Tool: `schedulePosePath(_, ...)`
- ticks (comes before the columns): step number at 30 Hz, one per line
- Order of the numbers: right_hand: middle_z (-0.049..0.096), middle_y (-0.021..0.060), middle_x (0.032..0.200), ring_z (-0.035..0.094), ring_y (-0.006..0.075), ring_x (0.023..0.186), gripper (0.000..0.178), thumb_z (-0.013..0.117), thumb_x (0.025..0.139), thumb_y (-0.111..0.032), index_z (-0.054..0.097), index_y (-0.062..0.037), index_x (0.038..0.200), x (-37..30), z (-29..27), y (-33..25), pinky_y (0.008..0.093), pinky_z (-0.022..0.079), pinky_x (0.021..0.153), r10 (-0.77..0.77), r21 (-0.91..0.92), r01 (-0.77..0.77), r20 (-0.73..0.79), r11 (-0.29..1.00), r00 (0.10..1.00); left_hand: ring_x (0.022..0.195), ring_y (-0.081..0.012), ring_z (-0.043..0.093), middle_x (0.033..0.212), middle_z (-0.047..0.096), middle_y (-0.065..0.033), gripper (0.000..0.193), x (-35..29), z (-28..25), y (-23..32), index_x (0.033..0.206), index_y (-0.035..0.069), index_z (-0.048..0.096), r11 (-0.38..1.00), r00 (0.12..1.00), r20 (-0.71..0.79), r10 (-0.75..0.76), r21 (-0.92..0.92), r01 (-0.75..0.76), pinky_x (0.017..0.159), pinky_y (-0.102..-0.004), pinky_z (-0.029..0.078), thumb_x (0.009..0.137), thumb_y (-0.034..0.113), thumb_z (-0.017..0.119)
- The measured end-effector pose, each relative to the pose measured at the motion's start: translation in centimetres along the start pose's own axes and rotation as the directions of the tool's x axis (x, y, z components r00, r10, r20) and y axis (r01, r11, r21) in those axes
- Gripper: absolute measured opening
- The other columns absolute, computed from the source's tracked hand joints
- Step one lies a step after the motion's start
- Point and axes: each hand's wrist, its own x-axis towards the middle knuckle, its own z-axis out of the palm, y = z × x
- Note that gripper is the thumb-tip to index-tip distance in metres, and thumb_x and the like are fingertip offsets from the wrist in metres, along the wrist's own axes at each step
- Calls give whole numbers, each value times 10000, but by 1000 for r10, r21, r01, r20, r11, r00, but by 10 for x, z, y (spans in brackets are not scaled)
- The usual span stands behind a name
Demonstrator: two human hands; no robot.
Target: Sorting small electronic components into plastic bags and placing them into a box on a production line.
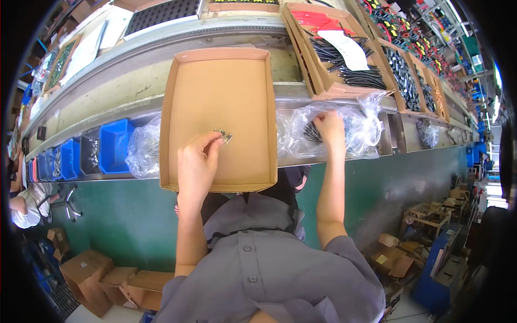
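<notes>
A shallow cardboard tray (218, 91) lies in front of me. My left hand (196, 161) is over its near part, thumb and forefinger pinched together. A few small metal pieces (225, 137), screw-like in shape, show right at those fingertips; whether they all hang from the pinch or partly rest on the tray floor is unclear. To the right, my right hand (329, 128) reaches into an open clear plastic bag (296, 132), which holds a pile of small dark metal pieces (312, 133). Its fingers are drawn together at the pile, and what sits between them is hidden.
Blue bins (114, 146) of small parts and another plastic bag (144, 148) line the bench to the left. Beyond the right hand stands a cardboard box (318, 81) with black and red pieces. More boxes (401, 78) of parts follow further right.
</notes>
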Motion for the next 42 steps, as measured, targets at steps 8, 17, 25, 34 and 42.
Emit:
schedulePosePath(8, 584, 171, 611, 590, 272, 550, 126, 575, 670, -108, 617, 9, 651, -14, -24, -21, 336, 456, 537, 16, 227, -2, -61, 974, 998, 559, -77, 519, 694, 625, -74, 116, -3, -1, 4, 858, -24, 637, 997, 1000, -6, -22, -73, 21, 503, -207, 395, 787, 50, 583)
schedulePosePath(17, 445, -20, 584, 354, 54, 493, 73, 547, 788, -80, 536, -8, 782, -63, -54, -57, 213, 254, 430, -163, 954, -299, 297, 12, 941, 635, -47, 511, 751, 593, -13, 136, -20, 16, 43, 919, -9, 616, 800, 900, 436, 28, -550, 241, 573, -175, 412, 831, 63, 540)
schedulePosePath(25, 512, 5, 735, 455, 68, 670, 9, 563, 774, 9, 563, 4, 781, -79, -55, -101, 203, 368, 625, -382, 970, -203, 139, -133, 914, 579, -69, 514, 758, 602, -61, 183, -25, 31, 53, 959, -32, 587, 556, 802, 596, 44, -682, 476, 519, -199, 446, 833, 98, 561)
schedulePosePath(34, 545, 14, 754, 514, 79, 701, 29, 577, 785, -19, 567, 6, 794, -93, -54, -107, 218, 416, 640, -545, 961, -261, 169, -95, 821, 585, -77, 526, 713, 595, -56, 145, -46, 26, 44, 873, -6, 616, 543, 843, 535, 60, -726, 422, 510, -201, 437, 797, 117, 619)
schedulePosePath(42, 583, 31, 778, 548, 86, 701, 47, 571, 790, -18, 571, 3, 832, -97, -62, -118, 224, 443, 638, -602, 970, -242, 176, -30, 779, 606, -93, 540, 714, 592, -47, 149, -57, 12, 44, 849, 1, 614, 556, 852, 521, 53, -724, 408, 521, -217, 450, 785, 134, 636)
